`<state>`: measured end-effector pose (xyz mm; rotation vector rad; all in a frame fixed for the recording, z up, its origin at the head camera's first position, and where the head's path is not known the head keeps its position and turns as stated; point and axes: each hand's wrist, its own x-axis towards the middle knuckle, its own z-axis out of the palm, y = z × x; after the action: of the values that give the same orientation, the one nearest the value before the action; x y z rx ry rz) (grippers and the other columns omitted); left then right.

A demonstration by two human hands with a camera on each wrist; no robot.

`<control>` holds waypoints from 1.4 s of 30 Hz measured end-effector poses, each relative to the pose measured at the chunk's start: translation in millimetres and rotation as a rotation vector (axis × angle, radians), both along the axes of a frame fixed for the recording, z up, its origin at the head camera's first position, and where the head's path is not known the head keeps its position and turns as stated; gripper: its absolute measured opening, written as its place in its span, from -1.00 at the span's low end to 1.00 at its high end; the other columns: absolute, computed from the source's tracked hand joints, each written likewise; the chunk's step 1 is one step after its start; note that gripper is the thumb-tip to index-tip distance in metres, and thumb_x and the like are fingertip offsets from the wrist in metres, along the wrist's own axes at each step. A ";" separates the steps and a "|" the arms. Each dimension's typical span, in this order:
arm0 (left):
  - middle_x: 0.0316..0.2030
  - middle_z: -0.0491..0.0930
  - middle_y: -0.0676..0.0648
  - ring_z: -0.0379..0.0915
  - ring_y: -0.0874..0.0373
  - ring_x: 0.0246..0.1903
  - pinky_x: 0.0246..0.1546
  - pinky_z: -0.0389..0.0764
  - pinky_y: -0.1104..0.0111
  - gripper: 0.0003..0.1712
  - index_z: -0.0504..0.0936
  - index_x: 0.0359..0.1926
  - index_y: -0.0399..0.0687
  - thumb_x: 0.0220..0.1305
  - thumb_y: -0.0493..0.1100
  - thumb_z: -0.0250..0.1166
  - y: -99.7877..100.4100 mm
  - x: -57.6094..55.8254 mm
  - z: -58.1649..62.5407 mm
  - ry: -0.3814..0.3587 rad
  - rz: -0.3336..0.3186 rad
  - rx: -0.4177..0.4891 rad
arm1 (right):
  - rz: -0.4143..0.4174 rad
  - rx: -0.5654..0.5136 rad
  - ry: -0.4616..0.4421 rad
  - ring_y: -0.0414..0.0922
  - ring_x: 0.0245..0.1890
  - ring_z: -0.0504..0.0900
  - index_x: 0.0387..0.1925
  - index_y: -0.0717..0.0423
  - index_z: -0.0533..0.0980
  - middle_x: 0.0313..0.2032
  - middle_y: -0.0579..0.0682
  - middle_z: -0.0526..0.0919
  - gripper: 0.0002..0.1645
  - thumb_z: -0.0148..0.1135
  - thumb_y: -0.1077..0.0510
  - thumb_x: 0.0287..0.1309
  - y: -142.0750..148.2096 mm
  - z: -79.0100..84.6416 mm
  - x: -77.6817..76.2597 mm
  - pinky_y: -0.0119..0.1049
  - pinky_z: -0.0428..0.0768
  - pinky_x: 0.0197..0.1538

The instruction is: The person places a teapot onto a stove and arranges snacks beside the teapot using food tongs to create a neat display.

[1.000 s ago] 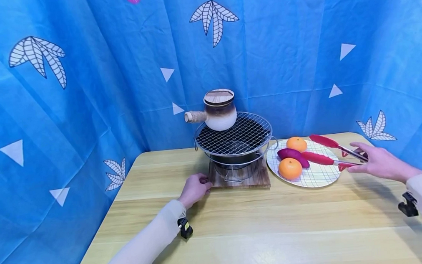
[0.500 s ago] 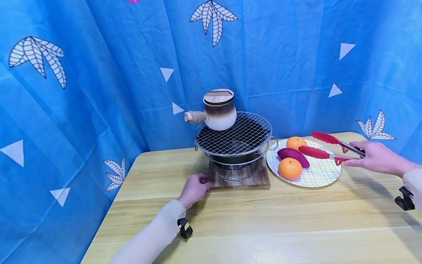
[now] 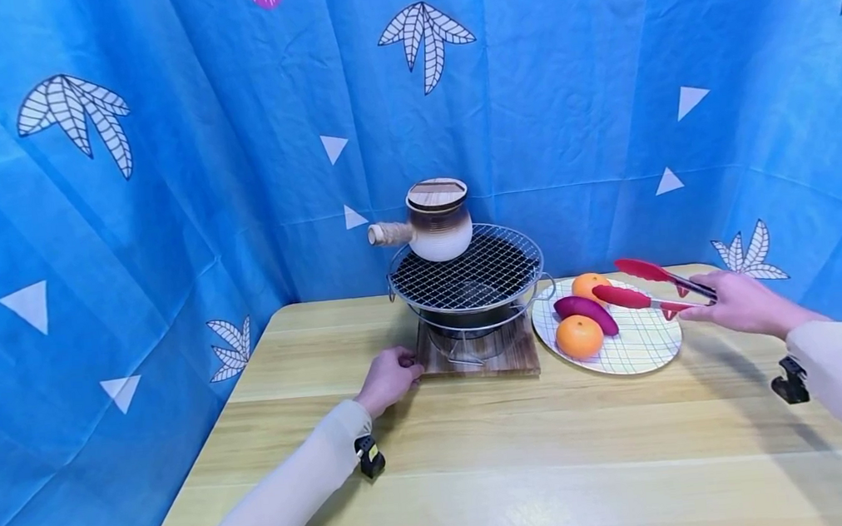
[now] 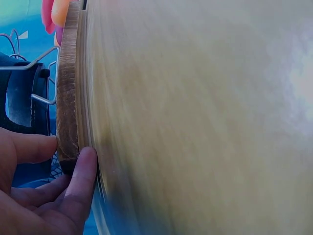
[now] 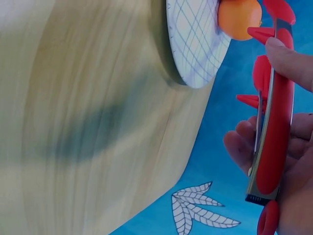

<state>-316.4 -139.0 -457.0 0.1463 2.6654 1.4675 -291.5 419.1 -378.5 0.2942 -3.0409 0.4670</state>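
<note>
My left hand (image 3: 389,380) pinches the front left corner of a dark wooden board (image 4: 67,93), thumb on one face and fingers at the other. My right hand (image 3: 743,301) grips red-tipped metal tongs (image 5: 279,127), their two arms spread apart. The tong heads hang over the round checked plate (image 3: 646,348), close to a purple sweet potato (image 3: 588,315) and the rear mandarin (image 3: 588,286). Nothing sits between the tong heads. A front mandarin (image 3: 579,337) lies on the plate's left side.
On the board stands a dark stove with a round wire grill (image 3: 468,280) on top. A lidded clay pot (image 3: 439,232) rests on the grill's back left, its handle pointing left. Blue curtain (image 3: 566,117) hangs behind the wooden table (image 3: 483,458).
My right hand has moved left with the tongs, bringing their heads further in over the plate, nearer the sweet potato. The left hand has stayed at the board's corner.
</note>
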 end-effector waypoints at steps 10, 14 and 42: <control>-0.17 0.67 -0.21 0.66 0.14 -0.40 -0.37 0.73 0.36 -0.64 0.58 0.08 -0.36 0.31 -0.28 0.32 -0.5 -0.6 -3.3 0.010 -0.001 0.004 | -0.007 0.024 -0.048 0.51 0.15 0.41 0.31 0.58 0.28 0.18 0.61 0.42 0.13 0.40 -0.29 0.13 -9.6 3.8 -9.3 0.46 0.48 0.08; -0.15 0.67 -0.23 0.66 0.14 -0.39 -0.34 0.74 0.37 -0.64 0.58 0.08 -0.36 0.31 -0.28 0.32 0.4 -0.5 -2.7 0.012 0.002 0.007 | -0.021 0.025 -0.064 0.49 0.12 0.44 0.31 0.57 0.28 0.18 0.60 0.42 0.10 0.40 -0.26 0.14 -11.4 4.4 -12.9 0.41 0.53 0.03; -0.15 0.65 -0.21 0.66 0.13 -0.39 -0.32 0.74 0.36 -0.63 0.57 0.09 -0.36 0.31 -0.27 0.32 0.4 -0.3 -1.6 0.001 0.007 0.001 | -0.007 0.043 -0.088 0.43 0.05 0.53 0.21 0.59 0.38 0.10 0.56 0.53 0.00 0.43 -0.20 0.13 -18.4 6.6 -27.2 0.36 0.57 0.03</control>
<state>-316.7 -138.6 -458.6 0.1376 2.6686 1.4719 -318.7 400.7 -371.8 0.2713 -3.1403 0.4257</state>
